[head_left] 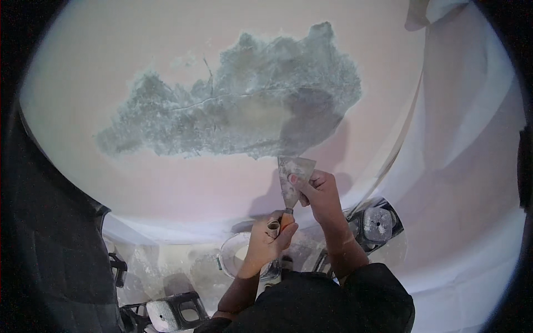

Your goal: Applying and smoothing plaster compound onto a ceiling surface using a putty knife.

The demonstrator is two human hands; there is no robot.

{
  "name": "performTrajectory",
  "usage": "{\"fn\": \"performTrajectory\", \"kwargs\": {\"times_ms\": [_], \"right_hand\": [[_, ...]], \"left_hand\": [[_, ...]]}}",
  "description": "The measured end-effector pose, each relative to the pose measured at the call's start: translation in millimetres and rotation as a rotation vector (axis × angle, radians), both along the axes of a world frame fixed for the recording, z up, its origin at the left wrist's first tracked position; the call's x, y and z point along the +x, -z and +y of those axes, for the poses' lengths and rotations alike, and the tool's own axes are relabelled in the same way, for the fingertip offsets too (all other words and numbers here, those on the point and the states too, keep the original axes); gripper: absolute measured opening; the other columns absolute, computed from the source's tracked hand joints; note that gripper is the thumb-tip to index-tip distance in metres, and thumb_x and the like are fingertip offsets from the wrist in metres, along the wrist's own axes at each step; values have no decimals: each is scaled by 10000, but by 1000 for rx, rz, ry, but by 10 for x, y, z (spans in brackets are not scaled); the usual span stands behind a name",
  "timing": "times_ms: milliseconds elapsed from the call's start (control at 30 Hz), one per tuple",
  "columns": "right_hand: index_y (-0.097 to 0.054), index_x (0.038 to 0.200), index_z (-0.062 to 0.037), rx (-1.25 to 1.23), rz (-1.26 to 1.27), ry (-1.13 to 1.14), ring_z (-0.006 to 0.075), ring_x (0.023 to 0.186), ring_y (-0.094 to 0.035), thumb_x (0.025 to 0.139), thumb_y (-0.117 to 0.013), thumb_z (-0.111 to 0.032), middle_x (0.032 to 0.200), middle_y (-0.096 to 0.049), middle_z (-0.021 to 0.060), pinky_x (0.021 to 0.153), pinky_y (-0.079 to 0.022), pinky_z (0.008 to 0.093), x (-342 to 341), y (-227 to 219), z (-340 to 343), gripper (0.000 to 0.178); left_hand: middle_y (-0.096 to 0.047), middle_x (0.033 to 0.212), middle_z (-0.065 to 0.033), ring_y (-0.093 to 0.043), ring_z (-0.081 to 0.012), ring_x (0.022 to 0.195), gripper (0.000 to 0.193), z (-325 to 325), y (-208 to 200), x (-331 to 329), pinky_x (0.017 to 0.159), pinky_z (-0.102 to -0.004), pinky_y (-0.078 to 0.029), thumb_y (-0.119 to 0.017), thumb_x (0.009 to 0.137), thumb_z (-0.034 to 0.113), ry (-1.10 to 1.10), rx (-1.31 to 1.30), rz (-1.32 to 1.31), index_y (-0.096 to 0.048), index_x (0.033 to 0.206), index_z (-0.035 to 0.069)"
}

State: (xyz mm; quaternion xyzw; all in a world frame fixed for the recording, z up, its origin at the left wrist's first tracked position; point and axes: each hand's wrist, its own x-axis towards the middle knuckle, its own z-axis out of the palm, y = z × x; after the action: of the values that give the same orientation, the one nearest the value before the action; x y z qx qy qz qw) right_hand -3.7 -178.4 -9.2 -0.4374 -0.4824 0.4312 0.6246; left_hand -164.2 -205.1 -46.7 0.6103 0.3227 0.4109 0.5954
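A putty knife with a smeared metal blade and an orange handle points up in front of the pale wall. My left hand is closed around its handle, and a small rolled tube-like piece also sits in that hand. My right hand pinches the blade's right side, thumb on the flat face. Just above the blade's edge spreads a large, ragged grey patch on the wall, crossed by a thin crack-like line. My shadow falls over the patch's right part.
A round bucket stands on the stained floor below my left arm. One dusty black step stool is at right, another at lower left. Pale sheeting hangs on the right, dark cloth on the left.
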Motion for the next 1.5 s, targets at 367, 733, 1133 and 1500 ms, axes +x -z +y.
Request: {"fn": "performTrajectory", "kwargs": {"times_ms": [367,733,1133,1500], "right_hand": [[-618,775,-49,177,291,331,46,445,-385,918,-608,-161,616,-546,2,399,-267,207,641,28,591,183],[-207,1428,-7,242,216,-367,313,1122,-527,832,-613,-558,1387,-348,274,785,-500,387,379,421,1119,908],[-182,1474,-57,67,495,-856,371,1184,-512,812,-347,-788,1373,-419,290,930,-443,469,-134,689,1612,1000],[-496,1195,1,92,-56,-740,146,873,-617,872,-644,-61,1008,-655,113,788,-490,281,-403,1004,1570,360]], "left_hand": [[-574,679,12,-514,-48,598,59,297,-32,17,546,-207,-413,-667,842,20,-36,19,16,-608,839,20],[-599,744,4,-528,-51,663,86,903,-26,-343,594,-214,-425,-690,828,45,-371,-49,12,-627,874,9],[-596,716,-4,-541,-62,625,99,1022,102,-666,563,-215,-424,-689,828,70,-664,32,35,-623,864,5],[-619,756,-5,-560,-60,682,146,1035,238,-822,620,-216,-449,-714,834,98,-635,-62,38,-648,922,1]]}}
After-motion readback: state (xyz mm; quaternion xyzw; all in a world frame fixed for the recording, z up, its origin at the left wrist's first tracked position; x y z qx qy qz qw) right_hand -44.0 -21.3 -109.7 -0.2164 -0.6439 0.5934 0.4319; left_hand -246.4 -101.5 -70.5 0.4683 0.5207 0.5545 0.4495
